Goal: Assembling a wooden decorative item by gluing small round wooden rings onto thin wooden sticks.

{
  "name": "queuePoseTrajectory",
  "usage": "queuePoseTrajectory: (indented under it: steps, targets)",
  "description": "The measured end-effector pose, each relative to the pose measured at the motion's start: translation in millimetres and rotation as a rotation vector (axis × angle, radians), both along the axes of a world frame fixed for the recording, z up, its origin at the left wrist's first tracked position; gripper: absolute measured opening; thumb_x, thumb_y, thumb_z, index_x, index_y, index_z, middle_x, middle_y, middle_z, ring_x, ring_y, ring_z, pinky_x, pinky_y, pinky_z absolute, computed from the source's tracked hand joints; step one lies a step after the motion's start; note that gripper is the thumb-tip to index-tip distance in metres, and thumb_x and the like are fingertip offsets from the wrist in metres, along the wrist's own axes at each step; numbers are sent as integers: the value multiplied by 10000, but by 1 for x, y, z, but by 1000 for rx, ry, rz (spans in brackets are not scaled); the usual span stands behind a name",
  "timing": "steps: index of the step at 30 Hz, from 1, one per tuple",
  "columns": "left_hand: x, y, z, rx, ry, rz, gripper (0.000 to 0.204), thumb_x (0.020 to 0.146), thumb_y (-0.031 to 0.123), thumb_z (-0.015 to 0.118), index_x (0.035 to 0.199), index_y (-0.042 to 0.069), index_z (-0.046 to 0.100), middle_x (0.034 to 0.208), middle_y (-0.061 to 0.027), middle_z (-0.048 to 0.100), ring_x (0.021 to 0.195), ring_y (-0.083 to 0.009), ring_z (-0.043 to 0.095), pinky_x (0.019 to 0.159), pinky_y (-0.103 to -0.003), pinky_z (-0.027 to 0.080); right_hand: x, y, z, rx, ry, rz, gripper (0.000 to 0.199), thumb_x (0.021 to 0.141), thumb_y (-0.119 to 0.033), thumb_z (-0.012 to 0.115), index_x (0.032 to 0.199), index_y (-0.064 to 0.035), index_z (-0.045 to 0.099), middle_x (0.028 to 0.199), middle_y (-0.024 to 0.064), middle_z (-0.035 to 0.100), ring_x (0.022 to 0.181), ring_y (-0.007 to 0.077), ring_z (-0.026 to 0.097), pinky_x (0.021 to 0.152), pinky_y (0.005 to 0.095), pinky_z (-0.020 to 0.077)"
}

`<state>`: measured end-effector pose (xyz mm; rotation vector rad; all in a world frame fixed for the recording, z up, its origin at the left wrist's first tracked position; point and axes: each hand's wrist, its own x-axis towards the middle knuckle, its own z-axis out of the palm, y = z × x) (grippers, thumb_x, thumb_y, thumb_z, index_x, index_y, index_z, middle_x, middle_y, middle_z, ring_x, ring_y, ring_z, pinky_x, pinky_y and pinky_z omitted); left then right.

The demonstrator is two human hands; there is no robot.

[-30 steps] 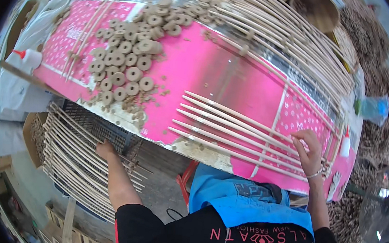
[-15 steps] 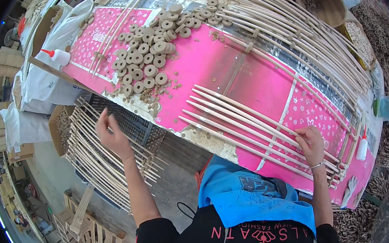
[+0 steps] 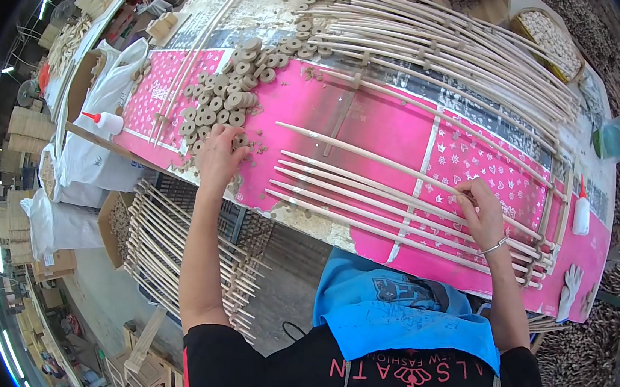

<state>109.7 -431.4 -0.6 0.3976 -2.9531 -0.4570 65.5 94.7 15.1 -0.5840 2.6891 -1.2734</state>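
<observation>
Wooden discs with centre holes lie heaped on the pink table cover. At the near edge of that heap is my left hand, its fingers curled down and closed at a wooden disc by the thumb. My right hand pinches a long pale wooden rod, whose left end is lifted apart from the others. Several similar rods lie side by side nearer to me. Their right ends meet a crosspiece.
Many more rods are stacked at the far side. Glue bottles stand at the right and lie at the left. A white glove rests at the right edge. Below the table's left side are finished-looking rod racks.
My left hand has moved from beyond the table's near edge up to the disc heap. My right hand has shifted slightly up and left, and one rod now stands apart from the group.
</observation>
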Motion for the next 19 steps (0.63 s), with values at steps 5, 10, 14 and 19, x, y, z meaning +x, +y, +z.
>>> queuePoseTrajectory:
  steps: [5, 10, 14, 19]
  targets:
    - [-1, -8, 3, -94, 0, -30, 415, 764, 147, 850, 1153, 107, 710, 1100, -101, 637, 978, -306, 665, 828, -429, 534, -4, -7, 6, -15, 42, 20, 110, 961, -29, 650, 1064, 6, 665, 915, 116, 603, 838, 223, 656, 741, 330, 537]
    - [-1, -3, 19, 245, 162, 38, 385, 871, 146, 791, 1241, 92, 701, 1106, -54, 683, 979, -196, 676, 849, -329, 539, -10, -4, 7, -10, 131, 21, 110, 946, -25, 661, 1054, -9, 672, 896, 124, 604, 807, 244, 656, 716, 346, 537]
    - [-8, 44, 33, 1234, 117, 112, 382, 1031, 166, 661, 1380, 12, 631, 1231, -40, 705, 1077, -110, 657, 915, -280, 527, -13, -2, 8, -33, 160, 17, 101, 941, -29, 673, 1040, -13, 678, 888, 116, 604, 804, 238, 646, 712, 348, 525]
    - [-11, 56, 20, 1481, 141, 124, 446, 1044, 187, 652, 1439, -3, 571, 1265, -73, 701, 1120, -173, 671, 963, -300, 540, -15, -1, 7, -73, 120, 31, 88, 959, -43, 668, 1041, -22, 688, 890, 111, 614, 820, 235, 644, 728, 359, 527]
